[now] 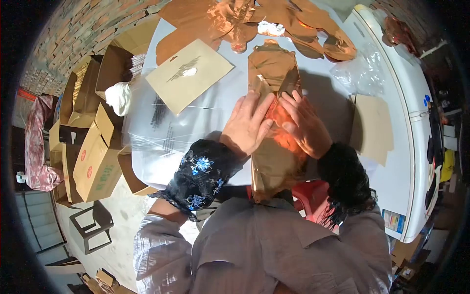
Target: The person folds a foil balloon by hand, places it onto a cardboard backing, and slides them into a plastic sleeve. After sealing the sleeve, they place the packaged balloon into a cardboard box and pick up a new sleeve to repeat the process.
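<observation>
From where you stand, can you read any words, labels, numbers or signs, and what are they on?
None is legible; all are too small or blurred:
Green characters and red round marks on a cardboard box.
Dark print on the tan card.
Dark print on the clear plastic sheets.
A colourful label on the white appliance.

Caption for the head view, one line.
Two bare hands rest on a shiny copper-coloured foil piece on a pale table.

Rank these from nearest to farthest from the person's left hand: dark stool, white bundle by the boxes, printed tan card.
1. Printed tan card, ahead and left of the left hand.
2. White bundle, farther left.
3. Dark stool, far left, lower down.
</observation>
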### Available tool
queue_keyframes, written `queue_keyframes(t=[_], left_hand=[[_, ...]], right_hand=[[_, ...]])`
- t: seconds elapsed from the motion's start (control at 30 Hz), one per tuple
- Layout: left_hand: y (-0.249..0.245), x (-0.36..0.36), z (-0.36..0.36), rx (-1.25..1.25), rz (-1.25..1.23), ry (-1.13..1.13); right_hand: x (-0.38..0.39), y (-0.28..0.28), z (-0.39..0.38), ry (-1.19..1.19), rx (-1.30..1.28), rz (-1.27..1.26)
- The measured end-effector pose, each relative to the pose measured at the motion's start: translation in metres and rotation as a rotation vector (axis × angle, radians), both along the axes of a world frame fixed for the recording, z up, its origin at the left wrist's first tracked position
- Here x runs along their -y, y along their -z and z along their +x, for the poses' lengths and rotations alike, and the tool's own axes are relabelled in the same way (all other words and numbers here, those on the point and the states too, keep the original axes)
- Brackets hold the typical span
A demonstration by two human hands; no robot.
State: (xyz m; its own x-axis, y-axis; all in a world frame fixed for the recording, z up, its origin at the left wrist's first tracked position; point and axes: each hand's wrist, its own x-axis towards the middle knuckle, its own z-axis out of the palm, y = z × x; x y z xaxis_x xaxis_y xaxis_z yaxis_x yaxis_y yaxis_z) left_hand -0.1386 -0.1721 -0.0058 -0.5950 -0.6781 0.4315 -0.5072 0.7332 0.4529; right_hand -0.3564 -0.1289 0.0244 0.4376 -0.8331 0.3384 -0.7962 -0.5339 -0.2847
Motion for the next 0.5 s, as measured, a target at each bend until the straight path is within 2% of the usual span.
queue_keyframes(t=[0.17, 0.23, 0.5], left_hand=[[0.004, 0.005, 0.003, -0.130, 0.077, -0.017], [0.006, 0.005, 0.002, -0.117, 0.091, -0.021], [0.009, 0.005, 0.001, 0.053, -0.022, 0.000]], right_hand=[[-0.026, 0.027, -0.003, 0.089, 0.035, -0.007], [-0.028, 0.034, -0.003, 0.078, 0.117, 0.045], [-0.030, 0.033, 0.003, 0.127, 0.013, 0.093]])
